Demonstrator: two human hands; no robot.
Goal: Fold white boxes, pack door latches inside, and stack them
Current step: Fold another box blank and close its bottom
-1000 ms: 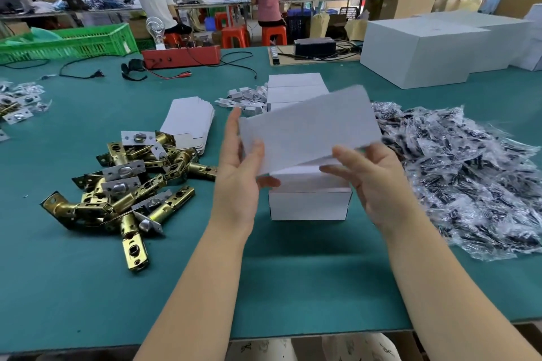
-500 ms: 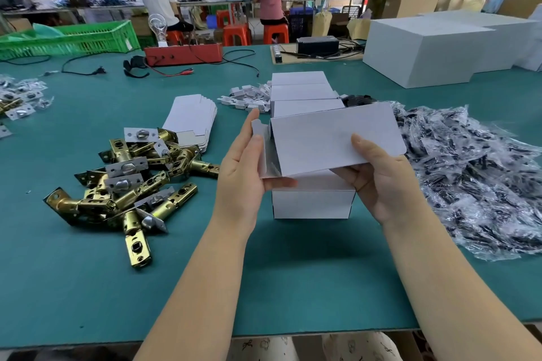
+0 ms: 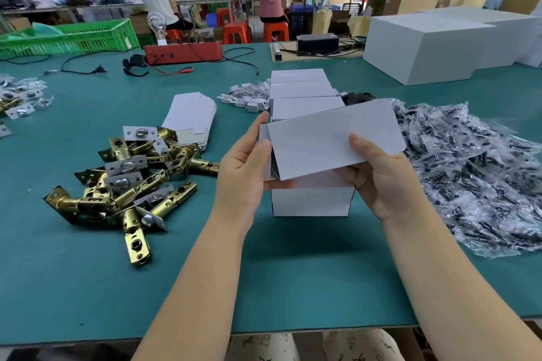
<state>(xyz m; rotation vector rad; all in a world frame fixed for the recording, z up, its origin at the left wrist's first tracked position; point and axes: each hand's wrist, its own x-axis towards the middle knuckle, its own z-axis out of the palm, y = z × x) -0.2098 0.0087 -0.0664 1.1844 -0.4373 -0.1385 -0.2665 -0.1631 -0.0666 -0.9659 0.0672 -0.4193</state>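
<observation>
Holding a half-opened white box (image 3: 331,143) up in both hands, head view, over the teal table (image 3: 264,287). Left hand (image 3: 245,173) grips the box's left end, fingers behind the end flap, thumb across the bottom edge. Right hand (image 3: 381,179) grips the lower right corner w/ thumb on the front panel, fingers curled underneath. Box is tilted, right end higher, clear of the table.

Directly below/behind it: a row of closed white boxes (image 3: 311,202) running away from the person, nearest one just under the hands. Left of the hands, a heap of brass door latches (image 3: 129,179) on the table. Beyond the latches, a stack of flat box blanks (image 3: 190,117). Right side: big pile of clear plastic bags (image 3: 469,173) w/ dark contents, can't tell what. Far right bkgd: large white cartons (image 3: 425,47). Far left: green crate (image 3: 73,38); red unit (image 3: 183,53) w/ cables near it.
</observation>
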